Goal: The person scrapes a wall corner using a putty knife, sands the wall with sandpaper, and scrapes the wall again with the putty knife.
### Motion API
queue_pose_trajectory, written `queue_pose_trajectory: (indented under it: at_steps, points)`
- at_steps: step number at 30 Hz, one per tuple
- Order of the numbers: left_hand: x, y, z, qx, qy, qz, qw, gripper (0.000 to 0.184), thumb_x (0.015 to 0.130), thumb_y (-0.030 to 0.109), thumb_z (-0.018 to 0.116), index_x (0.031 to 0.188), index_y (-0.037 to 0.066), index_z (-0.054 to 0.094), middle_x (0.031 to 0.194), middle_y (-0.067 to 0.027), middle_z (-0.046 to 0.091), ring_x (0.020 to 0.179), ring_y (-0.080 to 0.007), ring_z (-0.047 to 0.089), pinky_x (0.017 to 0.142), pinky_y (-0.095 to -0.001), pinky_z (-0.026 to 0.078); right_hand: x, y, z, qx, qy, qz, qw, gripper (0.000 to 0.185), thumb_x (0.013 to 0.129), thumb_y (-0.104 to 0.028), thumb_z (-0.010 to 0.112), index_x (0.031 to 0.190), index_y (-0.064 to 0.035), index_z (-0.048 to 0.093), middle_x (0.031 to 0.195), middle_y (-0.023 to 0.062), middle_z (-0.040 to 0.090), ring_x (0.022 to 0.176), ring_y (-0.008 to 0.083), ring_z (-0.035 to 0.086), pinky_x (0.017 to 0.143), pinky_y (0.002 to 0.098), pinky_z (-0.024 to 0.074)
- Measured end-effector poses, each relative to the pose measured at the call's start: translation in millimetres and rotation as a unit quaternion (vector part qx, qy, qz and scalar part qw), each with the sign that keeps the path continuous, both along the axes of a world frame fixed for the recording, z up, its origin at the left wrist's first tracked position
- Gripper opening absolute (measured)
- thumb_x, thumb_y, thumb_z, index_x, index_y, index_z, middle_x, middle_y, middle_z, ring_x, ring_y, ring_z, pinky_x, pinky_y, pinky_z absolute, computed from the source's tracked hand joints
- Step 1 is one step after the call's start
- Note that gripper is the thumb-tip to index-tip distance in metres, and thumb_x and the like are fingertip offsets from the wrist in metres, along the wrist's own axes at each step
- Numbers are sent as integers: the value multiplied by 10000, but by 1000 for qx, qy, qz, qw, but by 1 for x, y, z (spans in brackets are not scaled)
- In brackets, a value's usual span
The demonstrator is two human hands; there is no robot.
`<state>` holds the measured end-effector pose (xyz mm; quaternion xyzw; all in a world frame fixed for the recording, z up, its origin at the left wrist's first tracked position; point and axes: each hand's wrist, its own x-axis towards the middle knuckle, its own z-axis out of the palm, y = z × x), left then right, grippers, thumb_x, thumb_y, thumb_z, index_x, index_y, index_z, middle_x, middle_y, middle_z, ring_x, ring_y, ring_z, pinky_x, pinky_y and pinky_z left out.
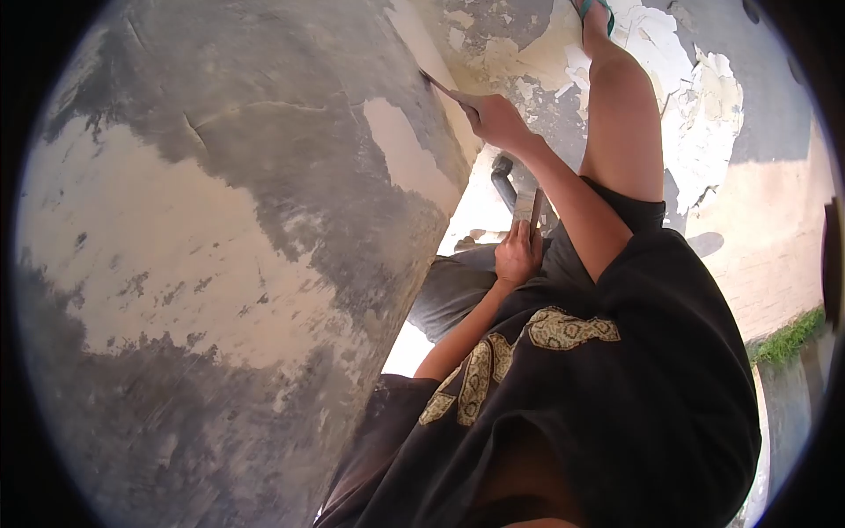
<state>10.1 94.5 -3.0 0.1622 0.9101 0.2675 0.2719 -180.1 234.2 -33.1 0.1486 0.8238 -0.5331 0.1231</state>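
Observation:
My right hand (502,121) is stretched toward the wall and closed round the handle of a scraper (447,90). The scraper's thin dark edge meets the wall (326,53) near its far end, or lies very close to it. Lower down, in front of my body, my left hand (519,257) grips a putty knife (528,208) with its flat blade pointing up and away. Pale smears coat that blade. Rough grey plaster covers the wall, with smoother cream patches (167,238) across it. My fingers hide most of both handles.
A black pipe piece (503,180) sticks up just beyond my left hand. Peeling white paint flakes (704,114) lie over the grey floor beside my bare leg (623,114) and teal flip-flop (598,12). Green grass (790,338) shows at the right edge.

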Motion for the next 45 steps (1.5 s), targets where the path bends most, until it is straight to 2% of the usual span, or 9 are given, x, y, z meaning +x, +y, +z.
queue_pose_trajectory:
  at_steps: [14, 19, 23, 28, 31, 34, 37, 40, 45]
  points:
    - [-3, 4, -5, -6, -8, -2, 1000, 203, 855, 203, 567, 903, 29, 473, 856, -174, 580, 743, -385, 609, 584, -480, 495, -11, 13, -18, 16, -25, 26, 999, 404, 898, -118, 475, 1258, -269, 574, 793, 175, 635, 714, 322, 615, 672, 423, 485]
    - [-2, 2, -7, 2, -4, -4, 1000, 201, 852, 201, 569, 905, 32, 473, 853, -161, 579, 742, -381, 610, 579, -479, 495, -2, 20, 14, 9, -25, 49, 998, 415, 891, -107, 468, 1264, -258, 571, 794, 178, 632, 728, 325, 615, 684, 432, 481]
    - [-1, 3, -6, 7, -2, -4, 1000, 203, 854, 204, 571, 903, 32, 475, 861, -162, 580, 756, -381, 610, 585, -480, 495, -8, 14, -11, -17, -47, 23, 998, 417, 892, -98, 458, 1263, -248, 572, 787, 185, 624, 711, 322, 608, 678, 425, 478]
    - [0, 2, -7, -12, 1, -10, 1000, 195, 858, 197, 569, 904, 31, 477, 868, -164, 582, 764, -381, 611, 588, -481, 494, -9, 21, 12, -28, -42, 20, 999, 407, 895, -103, 456, 1256, -247, 578, 784, 192, 623, 703, 320, 602, 681, 416, 472]
    - [1, 4, 0, -13, -6, -4, 1000, 203, 857, 204, 570, 913, 31, 480, 868, -172, 579, 776, -385, 609, 599, -478, 496, -6, 18, -6, -49, -36, 2, 998, 398, 900, -113, 462, 1252, -256, 579, 802, 193, 625, 727, 322, 607, 696, 424, 472]
    - [-1, 9, 3, -21, -41, -2, 999, 204, 853, 207, 571, 911, 35, 478, 862, -172, 574, 785, -385, 605, 610, -476, 497, -7, 13, -22, -54, -14, -26, 998, 350, 921, -140, 485, 1253, -189, 583, 698, 160, 601, 586, 262, 562, 600, 392, 446]
    - [-2, 5, -1, -28, -18, -10, 999, 184, 854, 196, 567, 876, 43, 466, 841, -154, 564, 762, -376, 603, 595, -476, 494, -6, 17, -1, -19, -6, 17, 1000, 340, 922, -153, 491, 1246, -182, 589, 690, 157, 600, 583, 257, 558, 603, 385, 446]
    - [-2, 5, 1, 2, -3, -2, 1000, 187, 856, 198, 565, 882, 40, 468, 841, -156, 563, 751, -380, 602, 589, -479, 494, -5, 22, 10, -43, -44, 20, 998, 379, 898, -114, 464, 1231, -238, 596, 796, 184, 626, 723, 320, 614, 686, 422, 478]
    - [-2, 5, -3, 2, -14, 0, 1000, 182, 842, 183, 569, 880, 36, 469, 834, -160, 561, 736, -382, 603, 592, -480, 493, -12, 19, -15, -50, -68, 7, 996, 384, 887, -101, 459, 1226, -212, 602, 793, 195, 627, 710, 321, 616, 678, 423, 481]
